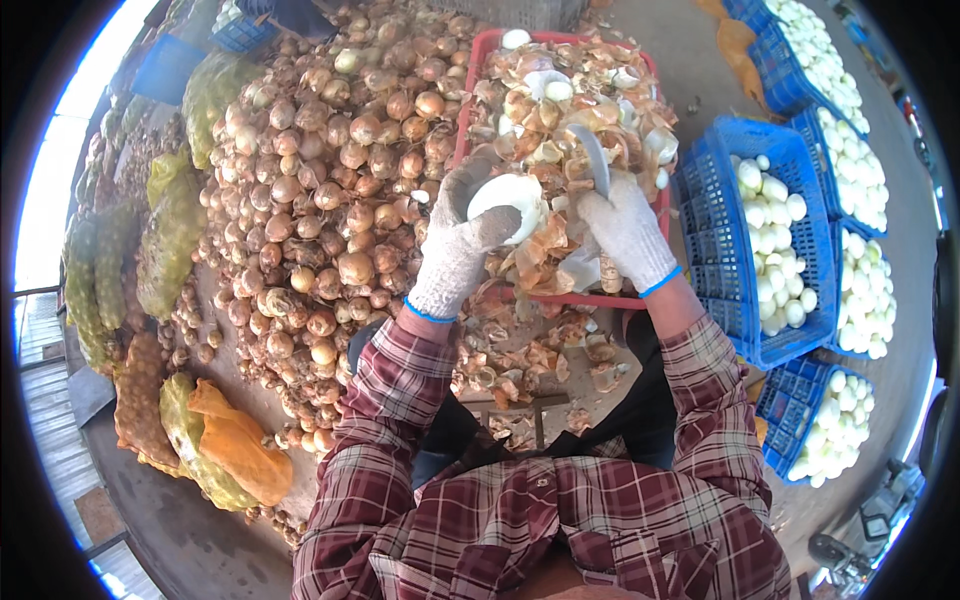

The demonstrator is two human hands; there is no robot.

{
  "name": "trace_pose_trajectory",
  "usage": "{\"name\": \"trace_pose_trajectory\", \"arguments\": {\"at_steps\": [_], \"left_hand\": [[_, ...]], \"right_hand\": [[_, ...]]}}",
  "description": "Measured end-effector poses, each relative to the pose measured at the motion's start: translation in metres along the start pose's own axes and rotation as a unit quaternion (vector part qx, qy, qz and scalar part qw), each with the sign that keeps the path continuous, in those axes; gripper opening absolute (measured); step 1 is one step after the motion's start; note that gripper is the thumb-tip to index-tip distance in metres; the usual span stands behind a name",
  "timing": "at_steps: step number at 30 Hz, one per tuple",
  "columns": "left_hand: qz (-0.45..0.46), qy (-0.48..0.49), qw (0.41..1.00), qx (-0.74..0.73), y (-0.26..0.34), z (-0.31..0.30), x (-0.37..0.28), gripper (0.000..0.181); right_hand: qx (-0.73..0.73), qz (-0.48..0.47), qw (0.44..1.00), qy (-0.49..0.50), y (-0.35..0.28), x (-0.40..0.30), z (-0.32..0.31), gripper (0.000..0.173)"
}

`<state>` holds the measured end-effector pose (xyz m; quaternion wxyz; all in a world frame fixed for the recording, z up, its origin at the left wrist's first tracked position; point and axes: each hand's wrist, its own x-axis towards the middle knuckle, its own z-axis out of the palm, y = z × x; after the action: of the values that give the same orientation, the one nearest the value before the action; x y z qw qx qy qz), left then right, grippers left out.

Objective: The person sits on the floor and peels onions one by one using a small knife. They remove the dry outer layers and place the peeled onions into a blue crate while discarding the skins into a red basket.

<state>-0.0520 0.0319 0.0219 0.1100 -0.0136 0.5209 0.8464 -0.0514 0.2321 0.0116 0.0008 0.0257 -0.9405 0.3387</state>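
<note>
In my gloved left hand (pixel 469 225) is a peeled white onion (pixel 510 204), gripped between thumb and fingers. My right hand (pixel 624 225), in a matching white knit glove, holds a knife with a curved blade (pixel 594 154). The blade points up and away from me, apart from the onion. A light handle end (pixel 610 276) shows below the right palm. Both hands are above a red plastic tray (pixel 480 56) heaped with dry onion skins (pixel 551 247). A few pale onion pieces (pixel 558 91) lie among the peelings.
A large pile of unpeeled onions (pixel 330 195) spreads along my left. Blue plastic crates (pixel 716 225) of peeled onions stand on my right. Mesh sacks (pixel 169 232) lie at the far left. Loose skins (pixel 525 360) litter the floor between my legs. A motorbike (pixel 862 536) is at lower right.
</note>
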Motion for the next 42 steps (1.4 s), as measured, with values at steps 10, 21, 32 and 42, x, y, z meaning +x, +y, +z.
{"name": "trace_pose_trajectory", "arguments": {"at_steps": [10, 21, 32, 42], "left_hand": [[0.024, -0.030, 0.987, 0.156, 0.004, -0.001, 0.000, 0.093], [0.038, -0.100, 0.994, -0.002, -0.004, 0.009, -0.002, 0.097], [-0.060, -0.021, 0.974, -0.219, -0.012, 0.002, 0.007, 0.065], [-0.138, 0.076, 0.935, -0.316, -0.002, 0.008, 0.019, 0.053]], "right_hand": [[0.157, -0.064, 0.984, 0.054, -0.045, -0.021, -0.016, 0.031], [0.521, 0.083, 0.848, 0.049, -0.030, -0.011, -0.027, 0.015], [0.594, 0.086, 0.797, 0.063, -0.021, -0.024, -0.050, 0.012], [-0.124, -0.029, 0.992, -0.001, 0.025, -0.013, -0.054, 0.039]]}}
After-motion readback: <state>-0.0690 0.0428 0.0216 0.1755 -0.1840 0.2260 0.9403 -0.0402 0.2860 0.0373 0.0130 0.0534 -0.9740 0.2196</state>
